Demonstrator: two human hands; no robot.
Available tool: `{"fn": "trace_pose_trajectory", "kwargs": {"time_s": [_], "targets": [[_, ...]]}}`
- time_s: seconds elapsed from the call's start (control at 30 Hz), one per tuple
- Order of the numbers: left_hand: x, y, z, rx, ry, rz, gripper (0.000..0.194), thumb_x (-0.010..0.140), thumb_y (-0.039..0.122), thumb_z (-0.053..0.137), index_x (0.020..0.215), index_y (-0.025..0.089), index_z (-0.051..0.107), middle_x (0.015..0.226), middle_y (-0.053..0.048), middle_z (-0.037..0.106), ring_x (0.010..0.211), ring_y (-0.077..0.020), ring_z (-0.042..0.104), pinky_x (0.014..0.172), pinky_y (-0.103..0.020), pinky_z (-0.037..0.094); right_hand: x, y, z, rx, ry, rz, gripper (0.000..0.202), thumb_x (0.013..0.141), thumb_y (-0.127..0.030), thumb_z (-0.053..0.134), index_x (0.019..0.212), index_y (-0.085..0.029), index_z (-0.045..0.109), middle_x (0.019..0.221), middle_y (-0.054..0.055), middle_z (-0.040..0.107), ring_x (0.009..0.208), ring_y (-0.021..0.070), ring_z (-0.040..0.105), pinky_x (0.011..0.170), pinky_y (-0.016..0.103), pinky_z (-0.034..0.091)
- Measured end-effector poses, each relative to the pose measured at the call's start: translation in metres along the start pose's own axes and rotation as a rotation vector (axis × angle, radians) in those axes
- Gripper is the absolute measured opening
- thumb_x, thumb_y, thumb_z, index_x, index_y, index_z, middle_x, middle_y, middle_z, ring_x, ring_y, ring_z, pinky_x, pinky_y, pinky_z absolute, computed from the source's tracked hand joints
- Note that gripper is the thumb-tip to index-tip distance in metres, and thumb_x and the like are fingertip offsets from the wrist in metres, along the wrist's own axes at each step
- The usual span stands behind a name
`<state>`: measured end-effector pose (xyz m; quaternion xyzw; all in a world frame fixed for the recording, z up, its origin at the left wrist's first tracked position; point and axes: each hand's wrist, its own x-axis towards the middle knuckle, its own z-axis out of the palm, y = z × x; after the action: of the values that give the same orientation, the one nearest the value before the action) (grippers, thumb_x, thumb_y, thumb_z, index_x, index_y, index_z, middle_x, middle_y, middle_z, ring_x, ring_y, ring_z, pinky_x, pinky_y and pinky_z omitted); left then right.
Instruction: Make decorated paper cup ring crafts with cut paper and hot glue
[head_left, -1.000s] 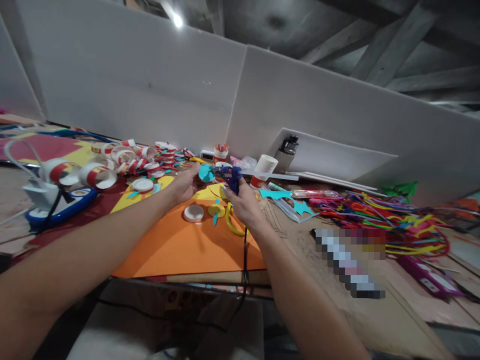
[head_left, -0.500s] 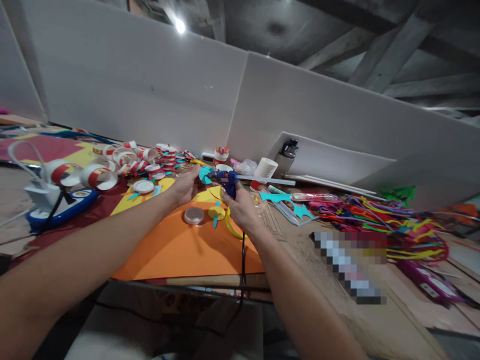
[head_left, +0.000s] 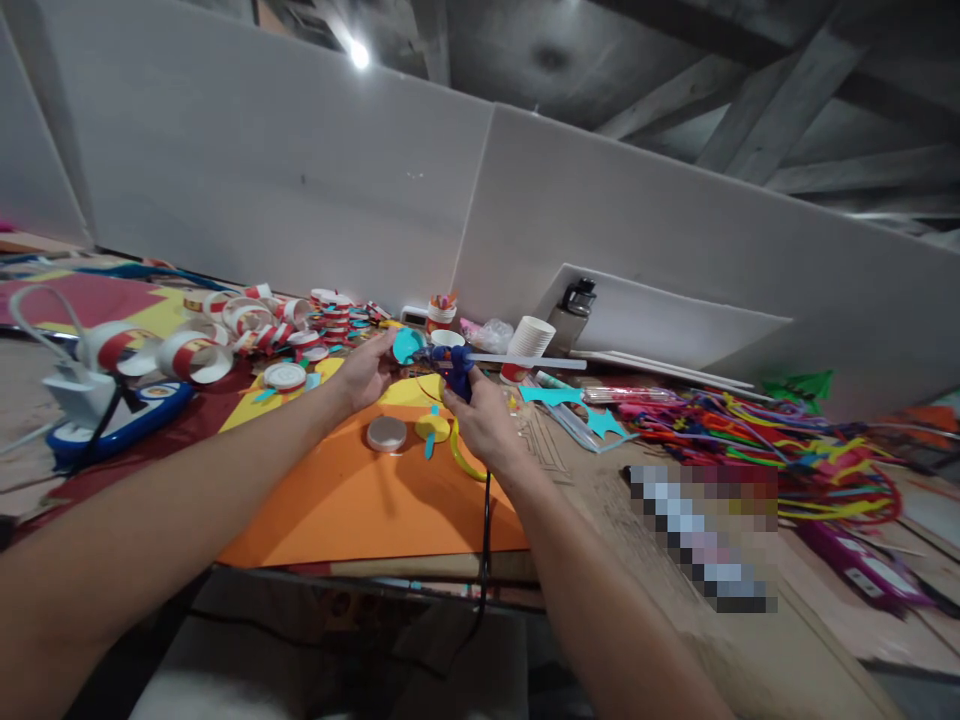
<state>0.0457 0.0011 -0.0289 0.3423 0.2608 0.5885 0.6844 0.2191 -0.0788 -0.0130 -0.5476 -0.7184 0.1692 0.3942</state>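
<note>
My right hand (head_left: 480, 405) is wrapped round the handle of a blue glue gun (head_left: 459, 378). A long whitish glue stick (head_left: 532, 361) juts out of its back, and a black cord (head_left: 487, 540) hangs down from it over the table edge. Between the fingertips of my left hand (head_left: 367, 370) is a turquoise paper disc (head_left: 409, 345), tilted toward me. The gun's nozzle points at the disc, close to its right edge; whether they touch I cannot tell. Below my hands, a round clear lid (head_left: 387, 433) and a yellow disc with a turquoise strip (head_left: 433, 428) lie on orange paper (head_left: 360, 510).
Red-and-white paper rings (head_left: 195, 350) and a blue power strip (head_left: 124, 415) are at the left. Stacked paper cups (head_left: 529, 345) and a bottle (head_left: 571, 318) stand at the back. Colourful pipe cleaners (head_left: 720, 430) and a purple tool (head_left: 862, 570) lie at the right.
The turquoise disc has turned to show more of its face. The glue gun has tilted and dropped slightly, a little away from the disc.
</note>
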Motion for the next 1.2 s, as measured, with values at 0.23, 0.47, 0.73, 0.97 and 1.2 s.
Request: {"fn": "trace_pose_trajectory", "kwargs": {"time_s": [0.23,0.47,0.73,0.97,1.2], "targets": [[-0.0038,-0.0064,0.0033,0.036,-0.042,-0.058,0.023,0.095,0.031,0.049,0.090,0.014,0.064,0.073,-0.004,0.068,0.059,-0.0143,0.064,0.048,-0.023,0.045,0.0003,-0.0081,-0.0004,-0.013,0.031,0.004,0.034,0.085,-0.025,0.055,0.118,-0.017,0.060,0.103,0.010,0.069,0.089,0.0221,0.061,0.083,0.035,0.045],[-0.0018,-0.0026,0.0004,-0.015,-0.030,-0.035,0.025,0.095,0.031,0.051,0.083,0.014,0.064,0.074,-0.005,0.070,0.063,-0.0142,0.065,0.054,-0.024,0.049,-0.0019,-0.0057,-0.0042,-0.023,0.064,0.033,0.035,0.086,-0.026,0.054,0.120,-0.020,0.058,0.104,0.009,0.070,0.091,0.0228,0.063,0.083,0.034,0.046],[-0.0051,-0.0030,0.0042,-0.004,-0.052,-0.091,0.024,0.093,0.033,0.053,0.087,0.014,0.066,0.078,-0.007,0.071,0.069,-0.0165,0.068,0.053,-0.024,0.048,-0.0004,-0.0084,-0.0032,-0.055,0.068,0.048,0.034,0.085,-0.026,0.056,0.119,-0.018,0.059,0.101,0.010,0.070,0.089,0.0246,0.063,0.083,0.038,0.046],[-0.0014,-0.0010,0.0016,-0.046,0.016,-0.045,0.022,0.093,0.032,0.055,0.086,0.015,0.066,0.074,-0.004,0.070,0.062,-0.0133,0.065,0.054,-0.023,0.049,-0.0034,-0.0082,-0.0033,-0.049,0.032,0.028,0.035,0.086,-0.027,0.055,0.119,-0.018,0.059,0.102,0.011,0.070,0.091,0.0251,0.063,0.083,0.037,0.046],[-0.0072,-0.0058,0.0076,0.017,-0.068,-0.118,0.029,0.096,0.035,0.047,0.089,0.014,0.065,0.075,-0.006,0.071,0.062,-0.0150,0.067,0.049,-0.023,0.047,-0.0003,-0.0076,-0.0012,-0.001,0.086,0.032,0.035,0.085,-0.027,0.056,0.119,-0.019,0.059,0.101,0.009,0.070,0.089,0.0235,0.063,0.083,0.036,0.047]]}}
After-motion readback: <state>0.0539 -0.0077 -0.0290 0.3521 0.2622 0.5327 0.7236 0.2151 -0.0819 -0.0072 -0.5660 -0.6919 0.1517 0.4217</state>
